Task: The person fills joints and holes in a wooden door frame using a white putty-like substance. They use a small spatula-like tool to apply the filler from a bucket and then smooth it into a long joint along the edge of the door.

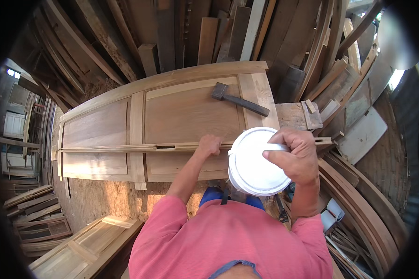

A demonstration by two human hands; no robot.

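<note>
My right hand [297,156] is closed at the top of a round white plastic bucket [253,162], holding it up in front of my body. A pale, narrow piece, perhaps its handle, shows between thumb and fingers. Closed over a long, narrow wooden rail [111,149] is my left hand [211,145], just left of the bucket. The rail has a slot cut in it and lies across a panelled wooden door [191,111]. Resting on the door's far right part is a mallet [242,100] with a dark block head. The bucket hides part of the rail and door.
Planks [209,39] lean upright along the far side. More boards [363,204] stack at the right, close to my right arm. A second panelled wooden piece [86,251] lies at the lower left, with a stack of timber [32,204] beyond it.
</note>
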